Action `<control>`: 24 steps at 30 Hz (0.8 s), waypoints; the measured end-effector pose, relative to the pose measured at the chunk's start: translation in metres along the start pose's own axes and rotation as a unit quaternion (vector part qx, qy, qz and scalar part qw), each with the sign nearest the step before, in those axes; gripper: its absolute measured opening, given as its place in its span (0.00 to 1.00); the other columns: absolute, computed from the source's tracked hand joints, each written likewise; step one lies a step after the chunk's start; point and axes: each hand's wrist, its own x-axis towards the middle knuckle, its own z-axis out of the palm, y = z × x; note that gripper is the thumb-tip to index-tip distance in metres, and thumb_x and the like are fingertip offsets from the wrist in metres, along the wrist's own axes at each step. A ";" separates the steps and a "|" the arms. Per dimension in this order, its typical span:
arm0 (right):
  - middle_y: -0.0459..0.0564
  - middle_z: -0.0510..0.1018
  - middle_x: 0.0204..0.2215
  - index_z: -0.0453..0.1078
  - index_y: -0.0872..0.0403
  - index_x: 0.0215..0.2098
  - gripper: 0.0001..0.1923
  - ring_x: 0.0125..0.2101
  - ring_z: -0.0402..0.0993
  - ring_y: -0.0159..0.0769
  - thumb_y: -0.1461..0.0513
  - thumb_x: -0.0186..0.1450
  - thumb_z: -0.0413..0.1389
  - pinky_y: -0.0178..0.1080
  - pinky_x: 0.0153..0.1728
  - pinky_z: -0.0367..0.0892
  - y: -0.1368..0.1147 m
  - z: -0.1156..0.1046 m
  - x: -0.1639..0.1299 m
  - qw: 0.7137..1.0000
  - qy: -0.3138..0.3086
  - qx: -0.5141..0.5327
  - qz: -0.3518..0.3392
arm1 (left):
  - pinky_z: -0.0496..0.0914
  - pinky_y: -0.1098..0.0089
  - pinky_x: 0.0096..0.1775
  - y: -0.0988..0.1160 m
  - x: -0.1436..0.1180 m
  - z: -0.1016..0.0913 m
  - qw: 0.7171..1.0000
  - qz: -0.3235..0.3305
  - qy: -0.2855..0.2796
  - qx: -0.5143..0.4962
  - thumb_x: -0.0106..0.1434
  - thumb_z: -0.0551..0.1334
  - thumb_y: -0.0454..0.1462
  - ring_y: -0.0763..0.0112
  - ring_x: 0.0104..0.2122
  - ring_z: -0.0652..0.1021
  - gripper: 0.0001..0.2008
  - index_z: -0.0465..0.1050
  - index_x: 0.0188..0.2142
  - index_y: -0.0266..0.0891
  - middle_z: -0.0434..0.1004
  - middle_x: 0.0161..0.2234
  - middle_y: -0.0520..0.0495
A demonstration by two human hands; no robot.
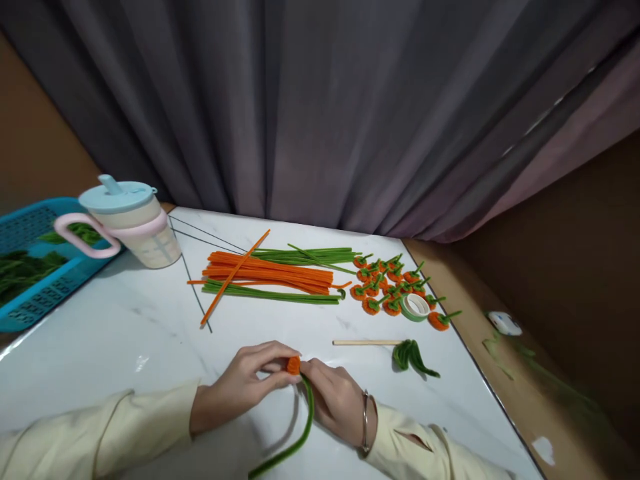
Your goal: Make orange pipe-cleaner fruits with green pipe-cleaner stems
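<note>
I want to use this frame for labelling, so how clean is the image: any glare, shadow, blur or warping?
Head view: soft glare patches on the white table; faint shadows under the left hand and right hand; edges bend with wide-angle distortion; the dim brown right side hides detail; the orange coil and green stem stay reasonably sharp.

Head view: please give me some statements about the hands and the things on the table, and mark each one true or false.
1. Both hands, left hand and right hand, hold a small orange coil. True.
2. A blue stem hangs from the coil. False: the stem is green.
3. The wooden stick lies on the white table, apart from the hands. True.
4. The tape roll stands inside the blue basket. False: it lies among the finished orange pieces.
5. The lidded cup stands at the far left. True.
</note>
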 end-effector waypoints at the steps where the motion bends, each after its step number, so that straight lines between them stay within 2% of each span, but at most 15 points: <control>1: 0.51 0.73 0.28 0.61 0.54 0.47 0.14 0.25 0.70 0.35 0.67 0.65 0.42 0.34 0.22 0.66 0.001 -0.002 0.003 0.999 0.005 0.040 0.012 | 0.75 0.74 0.37 0.001 0.001 -0.001 1.000 -0.006 0.002 -0.007 0.56 0.65 0.38 0.68 0.34 0.79 0.09 0.75 0.36 0.36 0.78 0.35 0.45; 4: 0.50 0.73 0.29 0.63 0.53 0.44 0.10 0.26 0.70 0.33 0.66 0.65 0.45 0.34 0.27 0.68 0.000 -0.009 0.009 0.989 0.026 0.138 0.037 | 0.74 0.72 0.38 0.000 0.005 -0.003 0.999 -0.031 -0.004 -0.036 0.56 0.65 0.38 0.68 0.35 0.78 0.10 0.75 0.37 0.35 0.77 0.37 0.43; 6: 0.51 0.74 0.30 0.64 0.53 0.43 0.10 0.27 0.71 0.34 0.66 0.64 0.47 0.34 0.28 0.68 -0.002 -0.013 0.010 0.985 0.048 0.164 0.038 | 0.74 0.71 0.37 -0.002 0.006 -0.004 0.997 -0.053 -0.020 -0.060 0.56 0.64 0.39 0.68 0.35 0.77 0.12 0.75 0.38 0.34 0.77 0.37 0.43; 10: 0.51 0.75 0.32 0.65 0.52 0.43 0.11 0.32 0.73 0.35 0.68 0.64 0.48 0.36 0.31 0.67 -0.005 -0.012 0.008 0.981 0.120 0.145 0.049 | 0.74 0.70 0.38 -0.003 0.009 -0.007 0.991 -0.075 -0.037 -0.100 0.54 0.65 0.39 0.67 0.37 0.76 0.14 0.74 0.40 0.34 0.77 0.36 0.43; 15: 0.52 0.74 0.33 0.66 0.52 0.45 0.13 0.33 0.72 0.35 0.70 0.64 0.50 0.36 0.32 0.67 -0.002 -0.007 0.007 0.979 0.131 0.140 0.064 | 0.74 0.73 0.36 0.001 0.007 -0.009 0.991 -0.078 -0.042 -0.096 0.53 0.66 0.36 0.69 0.36 0.77 0.16 0.74 0.42 0.36 0.77 0.37 0.44; 17: 0.52 0.74 0.33 0.67 0.52 0.43 0.11 0.33 0.71 0.34 0.70 0.64 0.50 0.35 0.33 0.67 -0.002 -0.007 0.009 0.975 0.136 0.160 0.071 | 0.75 0.74 0.37 0.002 0.005 -0.009 0.994 -0.063 -0.045 -0.072 0.54 0.66 0.35 0.70 0.36 0.77 0.14 0.75 0.42 0.37 0.77 0.38 0.44; 19: 0.52 0.74 0.31 0.69 0.54 0.38 0.07 0.32 0.72 0.34 0.67 0.64 0.51 0.35 0.32 0.67 -0.001 -0.007 0.011 0.964 0.136 0.208 0.097 | 0.75 0.73 0.38 0.000 0.004 -0.009 0.999 -0.012 -0.032 -0.042 0.55 0.65 0.34 0.69 0.37 0.78 0.13 0.75 0.41 0.38 0.77 0.39 0.44; 21: 0.48 0.73 0.24 0.70 0.55 0.32 0.05 0.24 0.70 0.30 0.63 0.64 0.54 0.33 0.24 0.66 0.001 -0.005 0.014 0.929 0.117 0.307 0.170 | 0.75 0.73 0.38 -0.003 0.005 -0.009 0.998 0.060 -0.007 -0.007 0.56 0.64 0.33 0.68 0.38 0.78 0.12 0.75 0.42 0.38 0.76 0.40 0.43; 22: 0.46 0.72 0.21 0.69 0.55 0.30 0.07 0.18 0.67 0.28 0.60 0.64 0.55 0.31 0.19 0.63 0.002 -0.004 0.016 0.897 0.096 0.373 0.218 | 0.75 0.73 0.38 -0.004 0.006 -0.009 0.995 0.100 0.002 0.013 0.57 0.64 0.32 0.68 0.38 0.78 0.12 0.75 0.42 0.38 0.77 0.40 0.42; 24: 0.42 0.70 0.16 0.66 0.55 0.29 0.13 0.10 0.59 0.23 0.54 0.62 0.57 0.28 0.10 0.54 0.006 -0.002 0.018 0.812 0.044 0.502 0.296 | 0.75 0.72 0.40 -0.006 0.010 -0.009 0.983 0.172 0.008 0.055 0.58 0.63 0.30 0.67 0.39 0.78 0.14 0.75 0.44 0.38 0.77 0.40 0.41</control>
